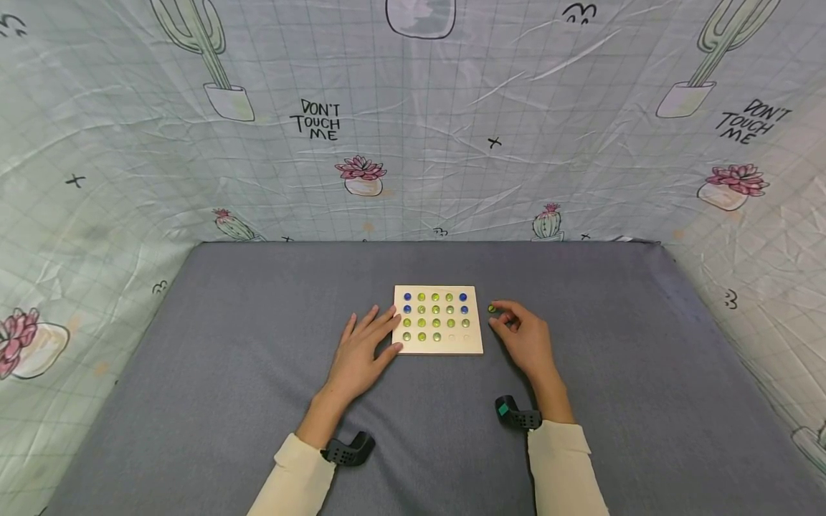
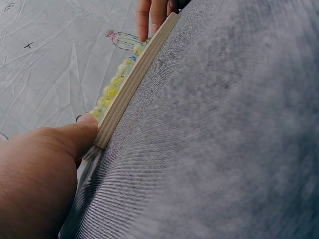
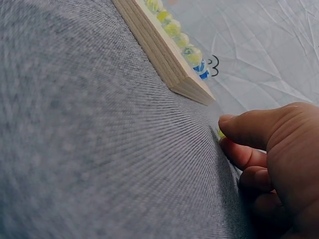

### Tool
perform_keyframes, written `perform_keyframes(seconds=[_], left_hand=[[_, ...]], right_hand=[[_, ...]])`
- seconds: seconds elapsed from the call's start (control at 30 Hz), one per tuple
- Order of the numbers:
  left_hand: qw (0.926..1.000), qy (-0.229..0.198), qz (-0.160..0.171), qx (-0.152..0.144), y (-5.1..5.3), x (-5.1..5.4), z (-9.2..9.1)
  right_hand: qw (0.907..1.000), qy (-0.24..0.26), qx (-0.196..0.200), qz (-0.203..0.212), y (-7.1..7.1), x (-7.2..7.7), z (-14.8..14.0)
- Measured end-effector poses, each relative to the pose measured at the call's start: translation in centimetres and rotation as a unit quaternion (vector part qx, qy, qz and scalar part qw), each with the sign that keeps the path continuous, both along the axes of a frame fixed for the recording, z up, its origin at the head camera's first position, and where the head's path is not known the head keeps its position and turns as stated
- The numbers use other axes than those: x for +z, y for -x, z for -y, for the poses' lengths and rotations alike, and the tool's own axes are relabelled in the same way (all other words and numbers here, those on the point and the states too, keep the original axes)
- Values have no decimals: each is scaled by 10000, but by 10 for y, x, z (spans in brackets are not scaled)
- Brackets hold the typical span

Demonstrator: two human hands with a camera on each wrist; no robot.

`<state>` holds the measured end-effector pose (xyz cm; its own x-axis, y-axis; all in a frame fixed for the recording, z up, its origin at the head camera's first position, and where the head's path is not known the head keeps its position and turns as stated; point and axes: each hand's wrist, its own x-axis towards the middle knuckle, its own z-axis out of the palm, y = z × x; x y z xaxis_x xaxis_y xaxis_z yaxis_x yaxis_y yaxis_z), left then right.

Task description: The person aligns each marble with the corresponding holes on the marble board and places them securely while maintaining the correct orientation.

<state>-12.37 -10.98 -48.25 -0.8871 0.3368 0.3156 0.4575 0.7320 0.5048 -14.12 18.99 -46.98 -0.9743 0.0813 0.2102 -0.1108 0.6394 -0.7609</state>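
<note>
A pale wooden board [image 1: 444, 347] lies flat on the cloth, with rows of glass marbles seated in its hollows. Most are yellow-green marbles [image 1: 435, 309]; several blue marbles [image 1: 463, 297] sit in the back corners. Two hollows at the front right hold no marble. My left hand [image 1: 358, 358], fingers spread, rests against the board's left edge, its thumb [image 2: 82, 132] at the front corner. Just right of the board, my right hand [image 1: 525, 342] pinches a yellow-green marble [image 3: 222, 133] between thumb and forefinger, close to the cloth. The fingers mostly cover that marble.
Grey cloth [image 1: 258, 322] covers the table and shows soft folds near the front. A patterned fabric sheet [image 1: 439, 93] with cactus drawings hangs behind and at both sides. Each wrist wears a black camera mount [image 1: 349, 449].
</note>
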Motion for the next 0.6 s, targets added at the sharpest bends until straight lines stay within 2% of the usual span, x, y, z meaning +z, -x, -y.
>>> perform_keyframes(seconds=[0.6], left_hand=[[10000,-8,-48,-30,0,-1,1]], right_hand=[[10000,-77,-53,23,1,0,2]])
